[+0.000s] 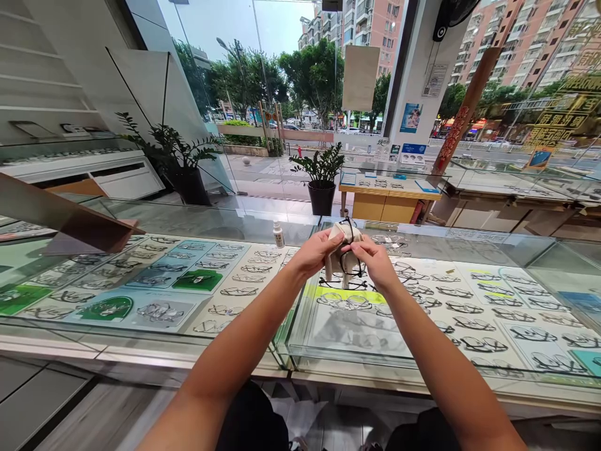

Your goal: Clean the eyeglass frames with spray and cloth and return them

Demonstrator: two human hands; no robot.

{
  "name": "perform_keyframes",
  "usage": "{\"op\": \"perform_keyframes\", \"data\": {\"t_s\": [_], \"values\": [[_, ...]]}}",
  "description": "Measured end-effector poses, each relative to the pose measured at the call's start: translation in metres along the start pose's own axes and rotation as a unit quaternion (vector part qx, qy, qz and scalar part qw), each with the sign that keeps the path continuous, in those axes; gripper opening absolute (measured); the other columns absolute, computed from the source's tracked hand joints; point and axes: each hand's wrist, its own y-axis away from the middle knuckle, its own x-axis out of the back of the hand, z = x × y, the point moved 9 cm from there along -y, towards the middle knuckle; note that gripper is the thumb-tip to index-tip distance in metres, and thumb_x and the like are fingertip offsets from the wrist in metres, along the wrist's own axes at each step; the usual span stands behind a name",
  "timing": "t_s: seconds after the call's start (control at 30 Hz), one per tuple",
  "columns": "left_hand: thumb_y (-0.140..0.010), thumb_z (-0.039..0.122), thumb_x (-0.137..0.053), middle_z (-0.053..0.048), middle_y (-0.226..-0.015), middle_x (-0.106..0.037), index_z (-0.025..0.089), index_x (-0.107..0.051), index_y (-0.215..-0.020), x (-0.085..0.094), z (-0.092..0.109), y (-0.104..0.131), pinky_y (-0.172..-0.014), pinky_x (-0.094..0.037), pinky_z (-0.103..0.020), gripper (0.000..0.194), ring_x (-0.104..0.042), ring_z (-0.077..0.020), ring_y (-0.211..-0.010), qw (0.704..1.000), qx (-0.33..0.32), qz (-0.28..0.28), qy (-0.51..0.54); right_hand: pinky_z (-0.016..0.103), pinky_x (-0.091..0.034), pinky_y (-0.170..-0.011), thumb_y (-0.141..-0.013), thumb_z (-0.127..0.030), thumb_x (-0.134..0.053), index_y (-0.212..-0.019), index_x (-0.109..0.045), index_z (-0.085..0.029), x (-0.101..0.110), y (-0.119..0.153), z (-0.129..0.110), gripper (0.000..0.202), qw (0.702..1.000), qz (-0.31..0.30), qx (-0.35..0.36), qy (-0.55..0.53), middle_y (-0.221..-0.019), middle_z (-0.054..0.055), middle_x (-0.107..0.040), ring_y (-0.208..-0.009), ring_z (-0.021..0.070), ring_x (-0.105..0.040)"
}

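Above the glass display counter (300,351) I hold a pair of dark-framed eyeglasses (348,270) and a pale cleaning cloth (335,260). My left hand (319,249) is closed on the cloth, its thumb pressed at the upper part near the frame. My right hand (372,255) pinches the eyeglasses near the middle of the frame, with one rim hanging below the fingers. The cloth drapes down between both hands and hides part of the glasses. A small white spray bottle (278,235) stands upright on the counter glass, left of my left hand.
Rows of eyeglasses (476,323) lie inside the counter on both sides. A brown tilted panel (70,210) stands on the counter at the far left. Potted plants (322,194) and a smaller display table (389,194) stand beyond, before the glass front.
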Motion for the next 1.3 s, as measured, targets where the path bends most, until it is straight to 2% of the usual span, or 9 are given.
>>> {"op": "perform_keyframes", "data": {"t_s": [0.23,0.37,0.57,0.63,0.77,0.9,1.0,1.17,1.3], "values": [[-0.063,0.039,-0.105,-0.004,-0.085,-0.074,0.013,-0.074,-0.097,0.002,0.011,-0.001,-0.073,-0.052,-0.024,0.053,-0.065,-0.0124,-0.074,0.994,-0.081,0.019,-0.064,0.047,-0.043,-0.114,-0.090,-0.072,-0.075,-0.090,-0.088,-0.027,-0.007,0.001,-0.001,0.047,1.000,-0.021,0.003,-0.007,-0.112,0.008,-0.067,-0.119,0.0309,-0.061],[-0.069,0.052,-0.100,-0.001,-0.080,-0.070,0.014,-0.070,-0.091,0.000,0.013,0.001,-0.065,-0.046,-0.023,0.053,-0.059,-0.0101,-0.067,0.988,-0.122,0.041,-0.085,0.048,-0.040,-0.115,-0.095,-0.070,-0.071,-0.094,-0.089,-0.030,-0.014,0.003,-0.006,0.044,0.998,-0.040,0.035,0.032,-0.106,0.008,-0.067,-0.116,0.0300,-0.060],[-0.083,0.072,-0.082,0.005,-0.055,-0.049,0.017,-0.058,-0.075,0.000,0.014,0.004,-0.049,-0.026,-0.023,0.060,-0.035,-0.0060,-0.048,0.981,-0.135,0.089,-0.108,0.052,-0.040,-0.111,-0.095,-0.076,-0.066,-0.094,-0.089,-0.033,-0.023,0.007,-0.012,0.049,0.993,-0.050,0.053,0.095,-0.096,0.007,-0.063,-0.107,0.0304,-0.057],[-0.084,0.074,-0.080,0.004,-0.055,-0.050,0.017,-0.058,-0.074,0.003,0.017,0.003,-0.050,-0.029,-0.023,0.062,-0.039,-0.0073,-0.049,0.981,-0.128,0.084,-0.117,0.051,-0.040,-0.111,-0.095,-0.076,-0.065,-0.095,-0.090,-0.033,-0.021,0.007,-0.014,0.050,0.993,-0.046,0.053,0.091,-0.097,0.007,-0.063,-0.108,0.0306,-0.057],[-0.079,0.071,-0.086,-0.004,-0.074,-0.069,0.014,-0.070,-0.088,0.008,0.023,0.002,-0.062,-0.047,-0.025,0.061,-0.060,-0.0135,-0.065,0.989,-0.089,0.031,-0.113,0.049,-0.039,-0.115,-0.097,-0.069,-0.068,-0.093,-0.089,-0.031,-0.010,0.005,-0.014,0.043,0.998,-0.027,0.035,0.037,-0.109,0.008,-0.067,-0.119,0.0310,-0.060],[-0.076,0.056,-0.095,-0.007,-0.089,-0.074,0.013,-0.072,-0.103,0.001,0.024,0.004,-0.070,-0.051,-0.025,0.056,-0.065,-0.0148,-0.075,0.988,-0.072,-0.035,-0.133,0.047,-0.040,-0.117,-0.095,-0.066,-0.073,-0.091,-0.089,-0.030,-0.008,0.003,-0.006,0.040,0.999,-0.028,0.008,-0.028,-0.115,0.007,-0.068,-0.125,0.0307,-0.060],[-0.072,0.051,-0.098,-0.001,-0.079,-0.069,0.015,-0.067,-0.094,0.000,0.026,0.006,-0.065,-0.046,-0.023,0.052,-0.059,-0.0116,-0.067,0.982,-0.110,0.006,-0.155,0.045,-0.041,-0.117,-0.094,-0.068,-0.073,-0.089,-0.088,-0.029,-0.015,0.004,-0.004,0.042,0.998,-0.043,0.002,-0.035,-0.112,0.007,-0.068,-0.123,0.0297,-0.061],[-0.082,0.068,-0.085,0.002,-0.065,-0.058,0.016,-0.062,-0.077,0.005,0.030,0.009,-0.056,-0.036,-0.023,0.057,-0.047,-0.0089,-0.057,0.962,-0.181,0.102,-0.177,0.044,-0.042,-0.115,-0.094,-0.070,-0.071,-0.091,-0.088,-0.029,-0.024,0.008,-0.006,0.045,0.998,-0.057,0.007,-0.010,-0.107,0.006,-0.065,-0.118,0.0284,-0.061],[-0.082,0.077,-0.079,-0.002,-0.064,-0.061,0.015,-0.065,-0.073,0.009,0.032,0.005,-0.054,-0.037,-0.025,0.064,-0.048,-0.0107,-0.055,0.971,-0.150,0.076,-0.171,0.046,-0.041,-0.116,-0.093,-0.070,-0.072,-0.090,-0.088,-0.029,-0.016,0.007,-0.006,0.045,0.999,-0.038,-0.006,-0.007,-0.109,0.007,-0.066,-0.117,0.0292,-0.061]]}}
